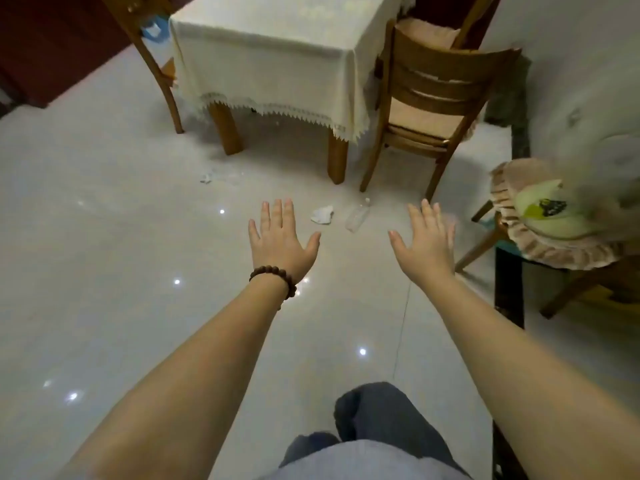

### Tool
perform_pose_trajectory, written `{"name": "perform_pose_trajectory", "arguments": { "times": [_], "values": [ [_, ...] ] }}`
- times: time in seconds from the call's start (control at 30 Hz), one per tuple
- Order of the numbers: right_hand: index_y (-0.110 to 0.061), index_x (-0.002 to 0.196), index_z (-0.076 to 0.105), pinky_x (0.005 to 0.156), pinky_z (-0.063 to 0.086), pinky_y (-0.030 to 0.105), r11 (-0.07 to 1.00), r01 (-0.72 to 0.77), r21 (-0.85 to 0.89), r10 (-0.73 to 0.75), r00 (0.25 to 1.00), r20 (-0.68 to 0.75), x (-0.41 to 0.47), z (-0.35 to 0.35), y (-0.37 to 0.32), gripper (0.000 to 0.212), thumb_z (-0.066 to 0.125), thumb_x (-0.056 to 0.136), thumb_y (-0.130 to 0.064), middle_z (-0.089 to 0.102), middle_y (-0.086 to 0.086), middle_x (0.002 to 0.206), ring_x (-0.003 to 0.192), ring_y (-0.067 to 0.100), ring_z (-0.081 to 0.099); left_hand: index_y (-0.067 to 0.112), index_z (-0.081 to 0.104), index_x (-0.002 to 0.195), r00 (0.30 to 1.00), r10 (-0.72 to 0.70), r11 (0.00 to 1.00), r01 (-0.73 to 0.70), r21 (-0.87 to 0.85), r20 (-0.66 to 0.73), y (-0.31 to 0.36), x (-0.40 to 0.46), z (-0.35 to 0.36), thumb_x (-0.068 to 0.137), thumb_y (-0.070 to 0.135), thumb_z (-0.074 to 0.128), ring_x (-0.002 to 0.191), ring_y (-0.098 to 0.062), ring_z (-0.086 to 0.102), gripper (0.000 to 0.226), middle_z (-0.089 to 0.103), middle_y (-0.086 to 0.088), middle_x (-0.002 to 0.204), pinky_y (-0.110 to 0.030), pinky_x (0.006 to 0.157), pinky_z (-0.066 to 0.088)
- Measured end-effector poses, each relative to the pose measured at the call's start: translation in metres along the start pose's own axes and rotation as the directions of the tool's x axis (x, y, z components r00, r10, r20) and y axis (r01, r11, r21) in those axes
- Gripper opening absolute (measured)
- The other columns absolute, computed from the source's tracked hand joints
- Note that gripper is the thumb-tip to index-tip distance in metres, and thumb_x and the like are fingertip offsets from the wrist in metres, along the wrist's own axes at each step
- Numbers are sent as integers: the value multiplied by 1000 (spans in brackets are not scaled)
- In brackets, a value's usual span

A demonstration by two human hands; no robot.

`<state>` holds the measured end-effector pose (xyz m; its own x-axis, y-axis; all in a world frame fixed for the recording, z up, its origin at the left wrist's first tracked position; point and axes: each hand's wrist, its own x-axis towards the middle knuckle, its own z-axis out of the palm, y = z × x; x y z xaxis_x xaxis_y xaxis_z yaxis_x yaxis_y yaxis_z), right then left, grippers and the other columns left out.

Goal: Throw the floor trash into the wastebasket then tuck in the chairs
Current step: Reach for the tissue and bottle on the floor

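A crumpled white paper (322, 214) and a clear plastic bottle (358, 215) lie on the pale tiled floor in front of the table. A smaller scrap of white trash (206, 178) lies farther left, near the table leg. My left hand (281, 237), with a bead bracelet on the wrist, is held out flat and open just left of the paper. My right hand (426, 239) is open too, right of the bottle. Neither hand touches anything. A wooden chair (429, 109) stands pulled out at the table's right side. No wastebasket can be made out for certain.
The table (277, 60) wears a cream cloth with a lace hem. Another chair (152, 60) stands at its left. A cushioned stool or chair (540, 237) with a cap on it is at the right, by the wall. A blue object (154, 29) shows behind the left chair.
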<state>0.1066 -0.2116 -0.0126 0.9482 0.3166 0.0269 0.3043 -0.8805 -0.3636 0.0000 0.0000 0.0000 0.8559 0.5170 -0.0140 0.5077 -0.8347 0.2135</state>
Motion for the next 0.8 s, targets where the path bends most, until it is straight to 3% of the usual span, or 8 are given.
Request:
{"name": "perform_pose_trajectory", "arguments": {
  "times": [0.27, 0.47, 0.8],
  "values": [
    [-20, 148, 24, 115, -3, 47, 999, -39, -24, 39, 999, 22, 103, 36, 22, 63, 39, 94, -49, 11, 5, 159, 146, 19, -1, 17, 1, 151, 998, -36, 999, 36, 5, 45, 8, 103, 44, 92, 59, 30, 147, -22, -4, 78, 3, -3, 160, -48, 118, 3],
    [-19, 147, 26, 117, -3, 47, 1000, -29, 11, 29, 999, 14, 258, 64, 44, 61, 40, 94, -48, 14, 5, 159, 146, 19, 0, 16, 5, 150, 998, -50, 999, 50, 4, 39, 38, 249, 76, 92, 56, 34, 147, -22, -2, 76, 8, -4, 159, -47, 118, 4],
    [-19, 146, 30, 117, -1, 45, 994, -73, 80, 60, 987, 150, 477, 93, 66, 59, 43, 94, -44, 17, 5, 158, 146, 19, 3, 17, 4, 150, 989, -15, 1000, 11, 28, 148, 127, 459, 110, 93, 54, 35, 147, -21, 2, 75, 8, -4, 159, -44, 118, 4]
  ]
}}
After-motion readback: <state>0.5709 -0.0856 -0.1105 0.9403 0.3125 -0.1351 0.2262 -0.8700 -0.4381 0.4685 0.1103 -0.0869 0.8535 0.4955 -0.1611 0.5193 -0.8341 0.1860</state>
